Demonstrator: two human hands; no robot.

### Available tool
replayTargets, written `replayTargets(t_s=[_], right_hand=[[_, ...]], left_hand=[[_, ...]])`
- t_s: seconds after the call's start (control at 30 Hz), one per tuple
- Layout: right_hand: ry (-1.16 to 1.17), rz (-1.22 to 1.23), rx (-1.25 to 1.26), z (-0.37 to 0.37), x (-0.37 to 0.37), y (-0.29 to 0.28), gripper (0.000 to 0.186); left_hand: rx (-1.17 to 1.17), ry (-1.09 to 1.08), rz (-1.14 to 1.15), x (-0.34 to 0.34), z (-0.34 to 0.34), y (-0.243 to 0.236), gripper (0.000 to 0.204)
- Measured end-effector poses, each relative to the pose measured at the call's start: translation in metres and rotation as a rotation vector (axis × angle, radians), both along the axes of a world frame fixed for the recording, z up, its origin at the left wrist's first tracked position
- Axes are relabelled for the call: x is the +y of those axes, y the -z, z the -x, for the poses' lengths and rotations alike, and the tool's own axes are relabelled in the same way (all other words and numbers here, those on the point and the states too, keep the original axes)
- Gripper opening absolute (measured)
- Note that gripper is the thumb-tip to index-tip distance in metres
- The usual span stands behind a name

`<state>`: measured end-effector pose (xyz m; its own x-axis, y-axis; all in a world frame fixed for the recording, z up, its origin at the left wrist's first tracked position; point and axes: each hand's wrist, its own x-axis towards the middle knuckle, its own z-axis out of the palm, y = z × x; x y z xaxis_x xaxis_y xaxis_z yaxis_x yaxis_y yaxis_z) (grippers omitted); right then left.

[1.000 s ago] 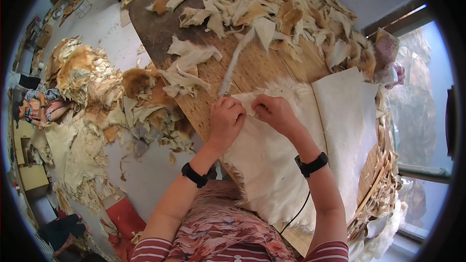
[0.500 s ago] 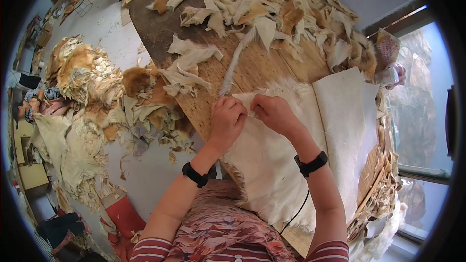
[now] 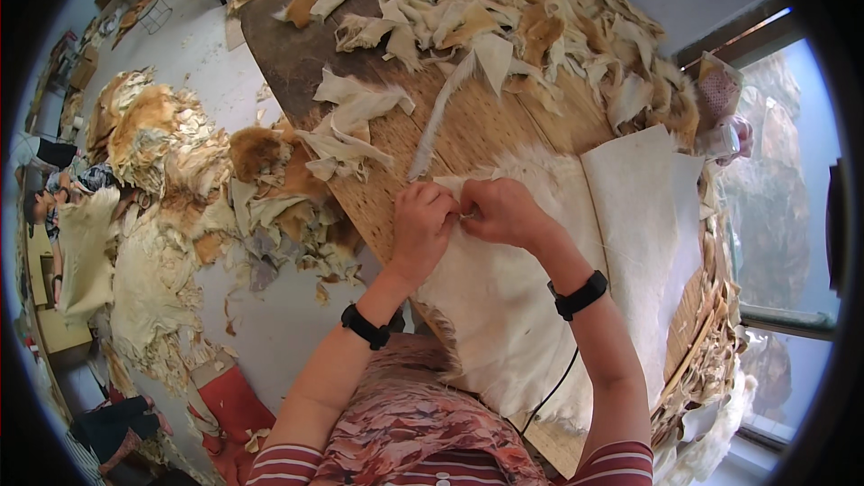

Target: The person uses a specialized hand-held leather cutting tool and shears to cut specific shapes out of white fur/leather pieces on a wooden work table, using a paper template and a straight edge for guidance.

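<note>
A pale, cream-coloured hide [image 3: 504, 324] with a furry fringe lies flesh side up on the wooden table in front of me. At its far left corner, my left hand [image 3: 423, 227] is closed with the fingers bent over the hide's edge. My right hand [image 3: 506, 212] meets it there in a tight pinch, fingertips nearly touching those of the left. Whatever lies between the right fingertips is too small and hidden to make out. A stiff, pale, straight-edged sheet [image 3: 634, 216] covers the hide's right side. Just beyond my left hand lies a narrow furry strip [image 3: 441, 121].
Hide scraps [image 3: 504, 18] are heaped along the table's [image 3: 486, 130] far side, with a looser scrap [image 3: 355, 117] nearer. Left of the table, a large pile of hides [image 3: 166, 153] covers the floor. A co-worker's arm [image 3: 58, 256] shows at far left. A window [image 3: 774, 216] stands right.
My right hand has come slightly closer to my left, its fingers more tightly bunched. At far left, the co-worker has raised a pale hide from the pile.
</note>
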<state>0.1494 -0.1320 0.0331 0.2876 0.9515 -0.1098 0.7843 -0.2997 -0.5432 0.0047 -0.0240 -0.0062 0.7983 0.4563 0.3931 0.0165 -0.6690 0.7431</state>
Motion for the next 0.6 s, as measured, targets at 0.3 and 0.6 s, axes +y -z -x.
replayTargets(t_s=[0.3,0.6], right_hand=[[-0.004,0.072,0.035,0.004,0.001,-0.012,0.048],[-0.051,0.033,-0.101,0.024,0.002,-0.011,0.074]], left_hand=[[0.015,-0.002,0.049,0.001,0.001,0.001,0.011],[0.017,-0.006,0.038,0.003,0.001,-0.001,0.01]])
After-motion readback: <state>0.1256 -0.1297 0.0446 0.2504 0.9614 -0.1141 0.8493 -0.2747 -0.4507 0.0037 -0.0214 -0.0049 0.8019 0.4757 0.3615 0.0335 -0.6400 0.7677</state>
